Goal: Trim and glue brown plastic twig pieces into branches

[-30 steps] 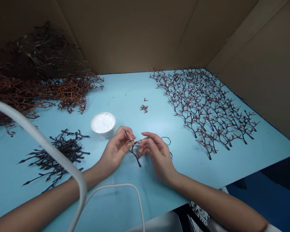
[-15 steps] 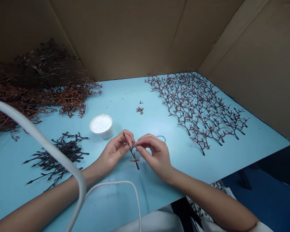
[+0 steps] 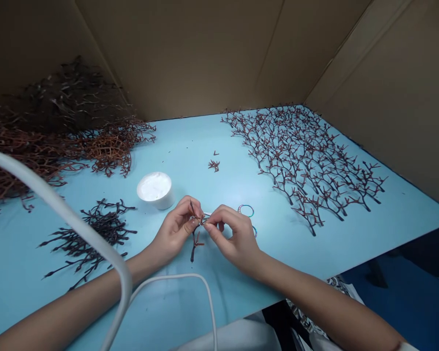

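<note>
My left hand [image 3: 175,231] is closed, thumb and fingers pinching a dark brown artificial twig [image 3: 192,253] with small reddish offshoots. The twig is upright above the table, its dark lower end showing below the fingers. My right hand [image 3: 236,239] is closed too, its thumb and forefinger pressed together against the twig's middle; whatever lies between these tips is too small to make out. Behind the right hand show two thin iridescent rings [image 3: 246,210], like scissor handles. A silvery sliver appears near the fingertips. Whether the right hand touches the rings is hidden.
A white tub of white paste [image 3: 154,187] stands behind my left hand. Dark twigs [image 3: 102,229] lie at left, before a big brown heap [image 3: 106,144]. Branched twigs [image 3: 296,151] cover the right side. Small reddish bits [image 3: 214,165] lie mid-table. A white bent tube [image 3: 76,229] crosses the foreground.
The twig has turned in my left fingers, its lower end swinging left. My right fingertips have shifted slightly, and a second iridescent ring has come into view. The camera view has drifted a little.
</note>
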The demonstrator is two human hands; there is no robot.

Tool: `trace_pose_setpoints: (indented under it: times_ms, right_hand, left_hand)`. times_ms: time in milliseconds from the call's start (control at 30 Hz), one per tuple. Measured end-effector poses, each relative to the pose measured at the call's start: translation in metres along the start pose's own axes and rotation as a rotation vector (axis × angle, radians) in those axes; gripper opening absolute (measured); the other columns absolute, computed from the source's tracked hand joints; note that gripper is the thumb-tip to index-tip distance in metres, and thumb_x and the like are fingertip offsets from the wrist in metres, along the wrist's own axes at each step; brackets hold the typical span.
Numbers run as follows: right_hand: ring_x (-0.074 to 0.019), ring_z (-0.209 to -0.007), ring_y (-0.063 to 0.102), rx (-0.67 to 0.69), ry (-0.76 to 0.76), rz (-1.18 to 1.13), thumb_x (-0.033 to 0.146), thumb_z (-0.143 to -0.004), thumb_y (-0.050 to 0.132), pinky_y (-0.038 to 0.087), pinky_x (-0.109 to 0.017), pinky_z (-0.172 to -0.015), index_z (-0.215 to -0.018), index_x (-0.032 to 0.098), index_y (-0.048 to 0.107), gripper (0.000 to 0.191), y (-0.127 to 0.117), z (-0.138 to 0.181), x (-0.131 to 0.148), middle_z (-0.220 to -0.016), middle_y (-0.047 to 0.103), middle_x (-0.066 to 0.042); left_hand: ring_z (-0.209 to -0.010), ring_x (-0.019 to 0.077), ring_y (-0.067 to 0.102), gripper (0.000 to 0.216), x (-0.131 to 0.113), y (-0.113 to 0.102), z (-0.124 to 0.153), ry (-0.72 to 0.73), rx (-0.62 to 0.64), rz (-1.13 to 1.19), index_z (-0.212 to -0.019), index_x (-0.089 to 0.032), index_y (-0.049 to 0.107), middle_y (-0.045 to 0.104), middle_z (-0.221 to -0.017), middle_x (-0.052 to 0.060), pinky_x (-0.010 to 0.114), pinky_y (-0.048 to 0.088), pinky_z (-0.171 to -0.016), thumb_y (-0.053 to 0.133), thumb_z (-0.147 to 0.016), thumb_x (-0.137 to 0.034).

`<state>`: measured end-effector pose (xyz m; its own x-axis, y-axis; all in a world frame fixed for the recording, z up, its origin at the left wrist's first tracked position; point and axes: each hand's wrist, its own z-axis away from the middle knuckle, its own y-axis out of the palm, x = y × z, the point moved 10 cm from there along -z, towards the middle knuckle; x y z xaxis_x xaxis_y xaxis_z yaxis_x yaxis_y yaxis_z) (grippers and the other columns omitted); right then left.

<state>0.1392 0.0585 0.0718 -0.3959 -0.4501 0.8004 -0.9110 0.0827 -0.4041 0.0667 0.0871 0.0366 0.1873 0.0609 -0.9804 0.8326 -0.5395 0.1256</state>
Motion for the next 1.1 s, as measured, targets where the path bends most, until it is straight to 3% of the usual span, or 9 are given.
trace_pose_setpoints:
  times_ms: [200, 333, 400, 533, 700, 833, 1000, 1100]
  right_hand:
    - [-0.0094, -0.056, 0.047, -0.013, 0.012, 0.009, 0.015, -0.075, 0.046, 0.037, -0.020, -0.048, -0.067, 0.016, 0.049, 0.008, -0.004, -0.005, 0.000, -0.061, 0.050, -0.001]
    - [-0.0093, -0.059, 0.051, -0.120, 0.043, 0.000, 0.022, -0.079, 0.040, 0.039, -0.020, -0.048, -0.083, 0.017, 0.050, 0.011, -0.030, -0.008, -0.002, -0.072, 0.055, -0.003]
    - [-0.0097, -0.060, 0.051, -0.175, 0.091, 0.034, 0.022, -0.080, 0.039, 0.040, -0.021, -0.050, -0.084, 0.017, 0.050, 0.013, -0.041, 0.000, -0.006, -0.074, 0.055, -0.003]
    - [-0.0093, -0.056, 0.050, -0.128, 0.150, 0.136, 0.020, -0.075, 0.049, 0.039, -0.021, -0.049, -0.078, 0.016, 0.052, 0.006, -0.038, 0.028, -0.011, -0.070, 0.056, -0.002]
    - [-0.0080, -0.051, 0.047, -0.265, 0.156, 0.246, 0.014, -0.074, 0.050, 0.039, -0.020, -0.048, -0.068, 0.015, 0.053, 0.007, -0.056, 0.057, -0.008, -0.060, 0.054, 0.000]
    - [-0.0082, -0.052, 0.049, -0.351, 0.193, 0.304, 0.013, -0.074, 0.050, 0.040, -0.020, -0.048, -0.072, 0.015, 0.055, 0.006, -0.082, 0.074, -0.014, -0.062, 0.056, -0.001]
    - [-0.0080, -0.048, 0.049, -0.524, 0.232, 0.420, 0.013, -0.072, 0.051, 0.039, -0.018, -0.043, -0.069, 0.015, 0.056, 0.007, -0.132, 0.099, -0.013, -0.056, 0.057, 0.000]
    - [-0.0081, -0.046, 0.048, -0.625, 0.246, 0.529, 0.012, -0.072, 0.048, 0.039, -0.018, -0.043, -0.065, 0.015, 0.055, 0.011, -0.169, 0.116, -0.013, -0.054, 0.056, 0.000]
  left_hand:
    - [-0.072, 0.0131, 0.039, 0.014, 0.008, -0.008, -0.001, -0.026, -0.054, 0.024, -0.068, -0.018, 0.048, 0.038, -0.075, 0.000, 0.023, 0.033, -0.067, 0.052, -0.075, -0.029]
    - [-0.071, 0.0119, 0.039, 0.011, 0.005, -0.017, -0.003, -0.070, -0.163, 0.089, -0.067, -0.018, 0.049, 0.041, -0.074, -0.001, 0.021, 0.032, -0.066, 0.056, -0.071, -0.025]
    - [-0.070, 0.0113, 0.039, 0.011, 0.002, -0.019, -0.005, -0.106, -0.235, 0.126, -0.065, -0.017, 0.050, 0.041, -0.072, -0.001, 0.021, 0.031, -0.065, 0.059, -0.068, -0.024]
    - [-0.067, 0.0103, 0.038, 0.013, 0.000, -0.008, -0.010, -0.166, -0.302, 0.149, -0.060, -0.015, 0.050, 0.042, -0.070, -0.002, 0.020, 0.031, -0.062, 0.061, -0.062, -0.023]
    - [-0.065, 0.0092, 0.038, 0.012, 0.011, 0.025, -0.019, -0.205, -0.204, 0.104, -0.060, -0.015, 0.049, 0.043, -0.068, -0.003, 0.020, 0.031, -0.060, 0.058, -0.065, -0.023]
    - [-0.062, 0.0093, 0.040, 0.014, 0.018, 0.058, -0.030, -0.243, -0.145, 0.043, -0.060, -0.016, 0.048, 0.045, -0.064, -0.004, 0.021, 0.032, -0.058, 0.058, -0.064, -0.025]
    - [-0.060, 0.0118, 0.043, 0.014, 0.018, 0.118, -0.054, -0.293, -0.059, -0.097, -0.056, -0.016, 0.049, 0.047, -0.057, -0.003, 0.024, 0.034, -0.060, 0.056, -0.060, -0.027]
    - [-0.071, 0.0160, 0.048, 0.010, 0.023, 0.160, -0.072, -0.314, 0.082, -0.194, -0.061, -0.016, 0.053, 0.052, -0.066, 0.000, 0.028, 0.036, -0.069, 0.051, -0.062, -0.026]
